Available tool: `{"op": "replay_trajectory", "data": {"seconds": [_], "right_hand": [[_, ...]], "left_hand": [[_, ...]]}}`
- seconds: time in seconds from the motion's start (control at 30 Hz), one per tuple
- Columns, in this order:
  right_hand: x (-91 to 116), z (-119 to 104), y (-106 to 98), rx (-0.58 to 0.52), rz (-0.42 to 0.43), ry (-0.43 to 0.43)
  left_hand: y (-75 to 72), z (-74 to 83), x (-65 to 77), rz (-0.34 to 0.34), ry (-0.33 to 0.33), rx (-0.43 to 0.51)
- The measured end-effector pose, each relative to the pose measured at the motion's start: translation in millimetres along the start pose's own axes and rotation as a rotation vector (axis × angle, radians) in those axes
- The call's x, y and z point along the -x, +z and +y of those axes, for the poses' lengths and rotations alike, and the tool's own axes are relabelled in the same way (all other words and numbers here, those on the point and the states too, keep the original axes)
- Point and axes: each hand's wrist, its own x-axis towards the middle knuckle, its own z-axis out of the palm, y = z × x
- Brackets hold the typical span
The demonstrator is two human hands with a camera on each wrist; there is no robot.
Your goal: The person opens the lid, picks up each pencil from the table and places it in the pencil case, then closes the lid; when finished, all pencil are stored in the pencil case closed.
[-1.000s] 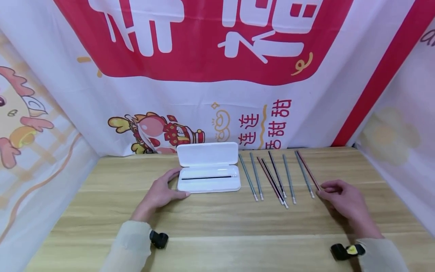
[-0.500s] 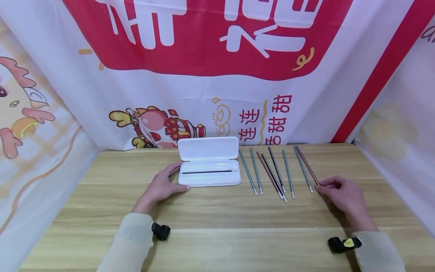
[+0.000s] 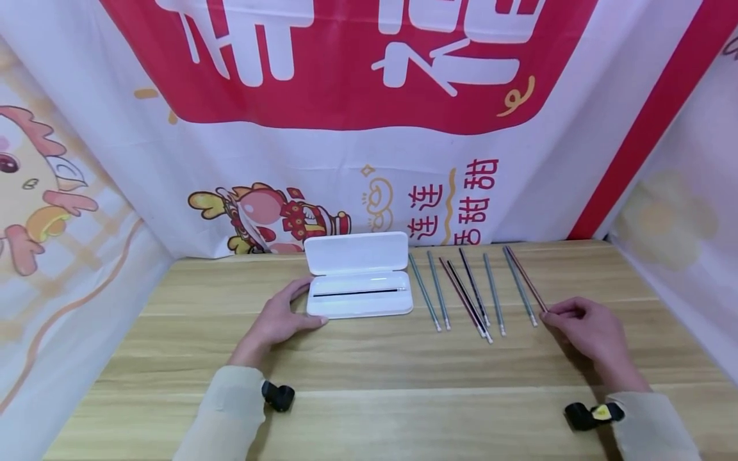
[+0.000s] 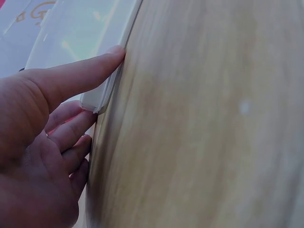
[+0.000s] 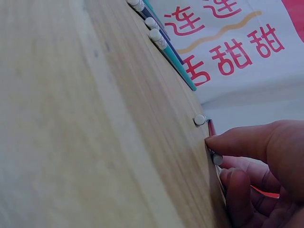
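A white pencil case (image 3: 360, 308) lies with its lid raised on the table, one black pencil (image 3: 359, 292) lengthwise inside. My left hand (image 3: 282, 319) holds the case's left end; in the left wrist view its thumb (image 4: 90, 73) lies along the front edge and the fingertips meet the side. At the right, my right hand (image 3: 592, 326) pinches a red pencil (image 3: 528, 280) near its eraser end, thumb and fingers together. In the right wrist view the white eraser (image 5: 217, 159) peeks out just below the thumb. The pencil slants away toward the back.
A blue-green pencil (image 3: 521, 288) lies close left of the red one. Several more pencils (image 3: 494, 294), blue-green, dark and red, fan out between it and the case, some overlapping. A printed cloth (image 3: 346, 153) hangs behind the wood-grain table (image 3: 403, 410).
The whole view shifts slightly with the head. Both hands keep their places, the left at the case and the right on the red pencil.
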Motion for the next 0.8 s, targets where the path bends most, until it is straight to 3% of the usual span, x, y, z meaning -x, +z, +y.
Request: {"op": "replay_trajectory", "data": {"seconds": [0.47, 0.8], "right_hand": [[1.7, 3.1, 0.2, 0.011, 0.032, -0.026], [-0.2, 0.7, -1.0, -0.029, 0.022, 0.036]], "left_hand": [[2.2, -2.1, 2.4, 0.002, 0.0, 0.003], [0.6, 0.6, 1.7, 0.006, 0.008, 0.015]]}}
